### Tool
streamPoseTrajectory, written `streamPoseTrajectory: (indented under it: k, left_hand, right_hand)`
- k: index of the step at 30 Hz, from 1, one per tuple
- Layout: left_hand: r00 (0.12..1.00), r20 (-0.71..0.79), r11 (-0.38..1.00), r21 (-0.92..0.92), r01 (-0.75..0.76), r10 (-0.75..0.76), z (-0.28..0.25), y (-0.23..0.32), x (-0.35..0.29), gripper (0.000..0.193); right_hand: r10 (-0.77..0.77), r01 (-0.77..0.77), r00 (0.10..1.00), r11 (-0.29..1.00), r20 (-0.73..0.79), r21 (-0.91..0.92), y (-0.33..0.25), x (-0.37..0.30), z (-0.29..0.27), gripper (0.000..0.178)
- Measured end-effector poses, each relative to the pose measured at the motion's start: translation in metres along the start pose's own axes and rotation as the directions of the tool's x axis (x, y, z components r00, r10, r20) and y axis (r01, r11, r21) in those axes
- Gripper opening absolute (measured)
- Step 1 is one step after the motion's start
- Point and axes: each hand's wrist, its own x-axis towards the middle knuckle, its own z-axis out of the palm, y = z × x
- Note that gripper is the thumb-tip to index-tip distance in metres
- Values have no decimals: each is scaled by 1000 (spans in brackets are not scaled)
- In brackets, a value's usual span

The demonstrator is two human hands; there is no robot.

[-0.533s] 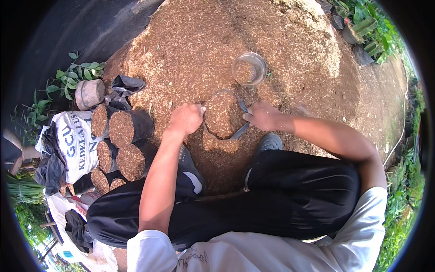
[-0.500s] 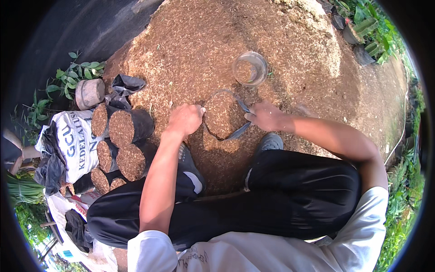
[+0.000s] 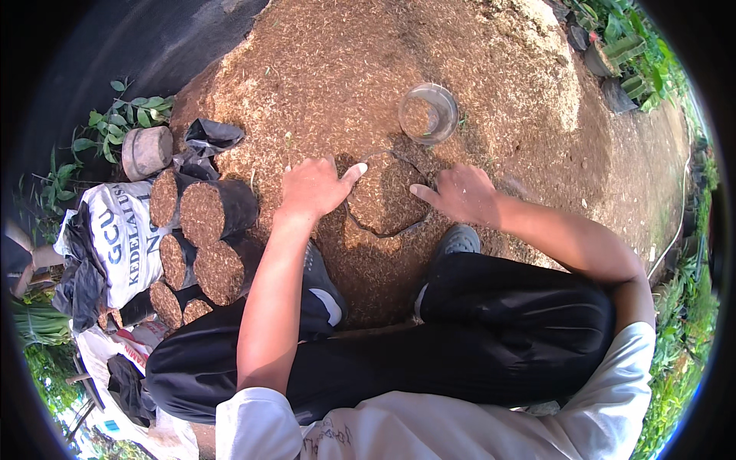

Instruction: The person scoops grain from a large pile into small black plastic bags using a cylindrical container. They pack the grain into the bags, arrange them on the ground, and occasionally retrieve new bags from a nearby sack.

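Note:
Between my feet stands a black plastic grow bag (image 3: 373,231), filled to its thin round rim with brown, crumbly planting mix (image 3: 387,195). My left hand (image 3: 316,188) is at the bag's left side, its thumb stretched over the rim. Opposite it, my right hand (image 3: 464,195) holds the right side, thumb pointing inward over the mix. The other fingers of both hands bend down along the outside and are mostly hidden. Just beyond the bag, a clear plastic tub (image 3: 429,113) rests on the heap with some mix inside.
Several filled black bags (image 3: 218,211) are grouped at the left, beside a white printed sack (image 3: 126,245) and a grey pot (image 3: 147,153). Crumpled black plastic (image 3: 211,136) lies near them. A large heap of loose mix (image 3: 330,84) spreads ahead; potted plants (image 3: 606,57) stand far right.
Both hands have let go of their pinch on the bag's rim and moved to its sides, thumbs now extended over the top. The rim's loose folded plastic at the right now lies rounder.

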Motion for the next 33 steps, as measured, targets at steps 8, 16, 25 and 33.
streamPoseTrajectory:
  k: [8, 16, 25, 33]
  left_hand:
    - [985, 9, 984, 33, -174, 174, 11, -3, -7, 48]
    - [979, 201, 999, 14, -50, 46, -19, -5, -12, 70]
    - [986, 56, 986, -62, -152, 156, 24, -11, -1, 49]
    - [941, 302, 986, -110, -128, 156, -32, -12, -18, 53]
  right_hand:
    - [-220, 242, 965, 957, -141, 160, 30, 18, 36, 51]
    - [-149, 162, 983, 978, 103, -129, 26, 4, 14, 50]
    - [-97, 91, 994, 989, 47, 115, 10, 11, 27, 58]
    - [-164, 155, 985, 979, 61, 135, 30, 2, 23, 71]
